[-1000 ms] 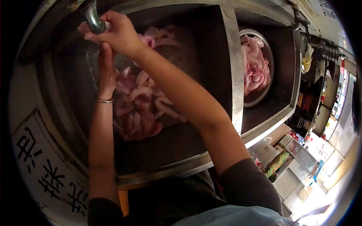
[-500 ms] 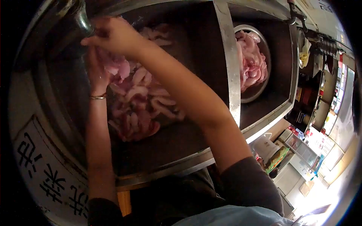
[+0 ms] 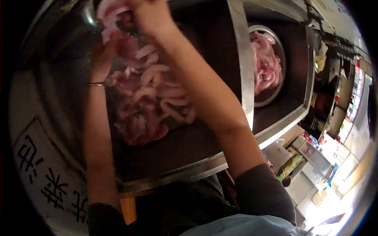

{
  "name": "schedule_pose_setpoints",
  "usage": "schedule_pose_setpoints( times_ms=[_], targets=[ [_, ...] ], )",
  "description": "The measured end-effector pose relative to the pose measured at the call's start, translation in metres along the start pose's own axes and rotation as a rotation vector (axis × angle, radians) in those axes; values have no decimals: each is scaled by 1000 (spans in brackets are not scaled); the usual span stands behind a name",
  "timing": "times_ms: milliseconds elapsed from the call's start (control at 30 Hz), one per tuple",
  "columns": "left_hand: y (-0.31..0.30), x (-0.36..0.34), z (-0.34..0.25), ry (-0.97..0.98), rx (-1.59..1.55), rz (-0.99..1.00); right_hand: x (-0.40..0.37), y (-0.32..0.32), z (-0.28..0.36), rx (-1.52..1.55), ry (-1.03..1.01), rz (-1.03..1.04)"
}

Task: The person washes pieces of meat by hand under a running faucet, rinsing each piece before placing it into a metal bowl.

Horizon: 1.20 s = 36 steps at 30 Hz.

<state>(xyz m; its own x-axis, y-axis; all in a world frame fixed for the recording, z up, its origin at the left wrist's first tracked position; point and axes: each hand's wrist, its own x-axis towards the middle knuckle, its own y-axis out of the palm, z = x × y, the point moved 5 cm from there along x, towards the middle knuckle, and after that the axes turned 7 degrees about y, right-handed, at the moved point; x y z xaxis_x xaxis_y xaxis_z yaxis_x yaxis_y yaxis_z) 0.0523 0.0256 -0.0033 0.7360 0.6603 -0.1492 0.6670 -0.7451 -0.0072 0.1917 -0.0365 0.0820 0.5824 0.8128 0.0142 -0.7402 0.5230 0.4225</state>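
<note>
A long piece of raw pink meat (image 3: 112, 17) is stretched up beside the metal faucet (image 3: 89, 15) at the upper left. My right hand (image 3: 151, 15) grips its upper part near the top edge of the view. Lower down, my left hand (image 3: 103, 57), with a bracelet at the wrist, is closed round the meat's lower part; its fingers are blurred and partly hidden. Many loose meat pieces (image 3: 145, 94) lie in the left sink basin (image 3: 177, 153), below and to the right of my hands.
A metal divider (image 3: 242, 59) separates the two basins. In the right basin stands a round metal bowl (image 3: 280, 74) heaped with more meat (image 3: 265, 63). A sign with black characters (image 3: 51, 177) is at the lower left, and a white bucket (image 3: 277, 153) stands at the right.
My right hand has moved up and to the right, away from my left hand. The meat between them is now raised and stretched beside the faucet, where before it was mostly hidden.
</note>
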Motion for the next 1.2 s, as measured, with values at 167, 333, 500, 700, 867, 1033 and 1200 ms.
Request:
schedule_pose_setpoints(
  times_ms=[167, 333, 500, 700, 867, 1033, 1200],
  targets=[
    [-10, -4, -3, 259, 96, -33, -19, -17, 8, 183, 268, -78],
    [-18, 1, -2, -24, -314, -119, -41, -28, -35, 194, 351, -75],
    [-1, -10, -38, 60, -493, 42, -38, 9, -62, 114, 309, 38],
    [-8, -32, -28, -145, -482, -119, -18, 34, -70, -20, 202, 126],
    [-14, -25, -18, -20, -371, -4, -10, 33, -60, -156, -9, 43],
    [-12, -19, -13, -58, -295, 146, -14, 22, -24, -205, 24, -157],
    [-20, -11, -1, -138, -188, 103, -28, -26, -22, -106, 69, -343]
  ],
)
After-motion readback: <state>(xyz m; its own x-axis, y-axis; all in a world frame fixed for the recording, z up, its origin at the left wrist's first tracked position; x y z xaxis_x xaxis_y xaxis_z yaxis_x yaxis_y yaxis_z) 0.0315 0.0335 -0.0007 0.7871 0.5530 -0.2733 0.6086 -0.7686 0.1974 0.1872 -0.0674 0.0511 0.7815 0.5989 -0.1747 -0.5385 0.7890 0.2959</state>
